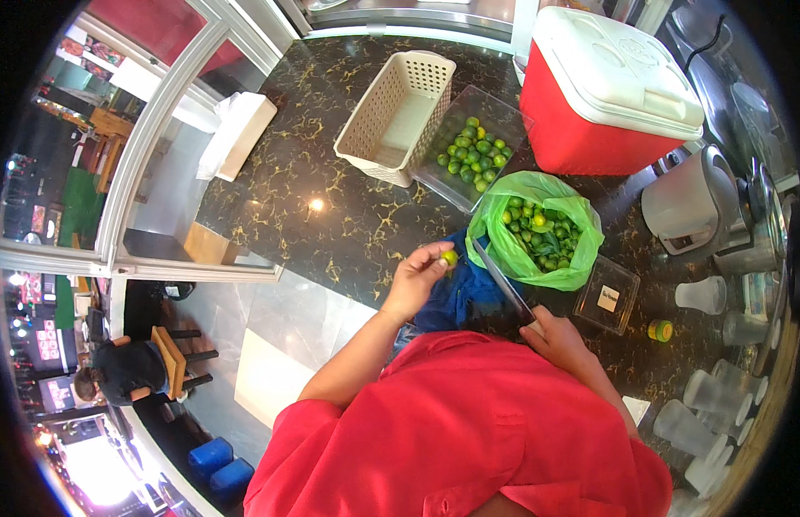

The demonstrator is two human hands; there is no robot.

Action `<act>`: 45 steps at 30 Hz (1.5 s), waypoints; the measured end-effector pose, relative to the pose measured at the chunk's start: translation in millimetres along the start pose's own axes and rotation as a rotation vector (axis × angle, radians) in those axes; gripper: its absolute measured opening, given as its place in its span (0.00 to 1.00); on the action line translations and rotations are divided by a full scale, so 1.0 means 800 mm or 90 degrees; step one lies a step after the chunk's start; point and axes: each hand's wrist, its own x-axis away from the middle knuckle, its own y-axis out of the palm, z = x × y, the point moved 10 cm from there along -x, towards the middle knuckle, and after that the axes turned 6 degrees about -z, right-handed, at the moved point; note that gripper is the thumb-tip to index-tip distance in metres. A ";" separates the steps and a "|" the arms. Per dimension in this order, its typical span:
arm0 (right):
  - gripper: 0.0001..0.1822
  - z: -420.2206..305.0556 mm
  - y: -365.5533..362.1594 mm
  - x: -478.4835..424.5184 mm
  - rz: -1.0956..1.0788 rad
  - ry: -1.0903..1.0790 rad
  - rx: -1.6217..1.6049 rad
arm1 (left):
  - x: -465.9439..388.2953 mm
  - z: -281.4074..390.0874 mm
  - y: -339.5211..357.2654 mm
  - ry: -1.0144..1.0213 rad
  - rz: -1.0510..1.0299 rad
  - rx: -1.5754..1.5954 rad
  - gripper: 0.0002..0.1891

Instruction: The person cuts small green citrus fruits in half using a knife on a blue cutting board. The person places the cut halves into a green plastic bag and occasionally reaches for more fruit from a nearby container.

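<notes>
Between the thumb and fingers of my left hand (pixel 418 274) is a small yellow-green calamansi-like citrus fruit (pixel 449 258). My right hand (pixel 555 333) grips the handle of a knife (pixel 503 282), its blade slanting up and left beside an open green plastic bag (pixel 582 258). Inside the bag sit many small green citrus fruits (pixel 550 238), a few of them yellowish, with some leaves. Beyond it, a clear plastic tray (pixel 439 182) holds several loose green fruits (pixel 472 152). Blue cloth (pixel 452 297) shows beneath my hands.
A perforated beige basket (pixel 400 123) stands left of the tray, and a red cooler with white lid (pixel 587 123) behind the bag. Right are a clear lidded container (pixel 608 294) bearing writing, a small jar (pixel 660 331), a grey pitcher (pixel 688 200) and plastic cups (pixel 700 295). A person (pixel 128 371) sits far left.
</notes>
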 end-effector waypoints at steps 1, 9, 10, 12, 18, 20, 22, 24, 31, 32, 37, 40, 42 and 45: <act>0.17 -0.001 0.003 -0.003 -0.011 0.006 0.000 | 0.005 -0.007 -0.003 0.038 0.025 -0.214 0.15; 0.18 -0.001 0.029 -0.017 -0.068 0.023 0.074 | 0.029 0.021 0.032 0.276 0.052 -0.798 0.12; 0.18 -0.002 0.032 -0.018 -0.070 0.017 0.075 | 0.030 0.022 0.031 0.282 0.037 -0.793 0.12; 0.19 0.000 0.038 -0.021 -0.090 0.022 0.082 | 0.030 0.009 0.024 0.272 0.028 -0.727 0.11; 0.20 -0.004 0.048 -0.033 -0.146 0.030 0.123 | 0.038 0.009 0.017 0.281 0.090 -0.656 0.09; 0.20 -0.009 0.044 -0.031 -0.151 0.040 0.133 | 0.041 0.009 0.018 0.299 0.099 -0.650 0.09; 0.20 -0.007 0.045 -0.033 -0.155 0.031 0.131 | 0.042 0.002 0.016 0.307 0.104 -0.655 0.09; 0.20 -0.008 0.046 -0.032 -0.159 0.028 0.127 | 0.044 0.004 0.016 0.323 0.113 -0.656 0.09; 0.17 -0.019 0.055 -0.048 -0.202 0.098 0.156 | 0.050 0.011 0.019 0.369 0.141 -0.680 0.08; 0.17 -0.025 0.058 -0.055 -0.201 0.111 0.149 | 0.050 0.010 0.019 0.368 0.145 -0.681 0.08; 0.16 -0.059 0.063 -0.097 -0.141 0.056 0.193 | 0.043 0.010 0.021 0.346 0.132 -0.686 0.08; 0.16 -0.067 0.059 -0.104 -0.114 -0.003 0.169 | 0.043 0.006 0.018 0.314 0.132 -0.674 0.07; 0.16 -0.058 0.057 -0.089 -0.104 -0.013 0.137 | 0.040 0.008 0.014 0.292 0.145 -0.634 0.07; 0.16 -0.040 0.043 -0.060 -0.071 -0.036 0.076 | 0.040 0.025 -0.001 0.298 0.170 -0.578 0.08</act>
